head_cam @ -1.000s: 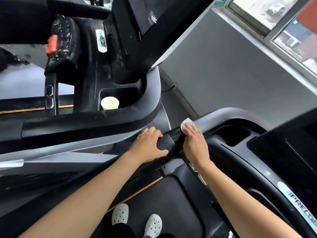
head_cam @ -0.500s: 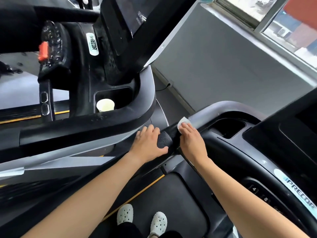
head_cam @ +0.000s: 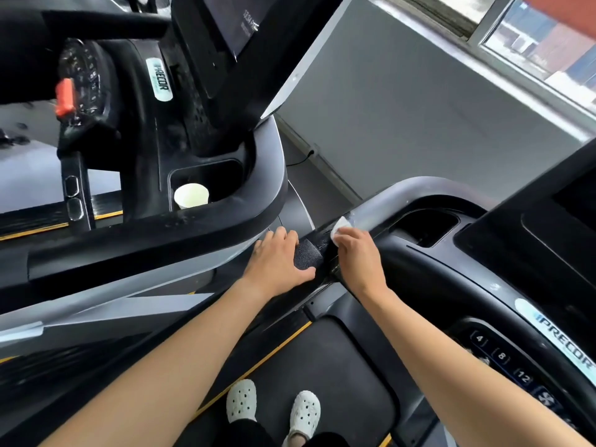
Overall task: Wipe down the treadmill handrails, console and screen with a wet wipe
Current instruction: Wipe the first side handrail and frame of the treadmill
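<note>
Right hand (head_cam: 358, 259) presses wet wipe (head_cam: 340, 228) onto handrail (head_cam: 387, 206).

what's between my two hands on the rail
In the head view, a black textured grip pad on the handrail lies between left hand and right hand.

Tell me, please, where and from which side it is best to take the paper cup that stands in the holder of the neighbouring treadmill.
Grip the paper cup by its upper wall just under the rim, coming from above. It stands upright and sunk in the cup holder, whose walls probably block a low sideways reach; only its open top is free. Squeeze lightly, since thin paper may buckle. The left hand is nearer.
</note>
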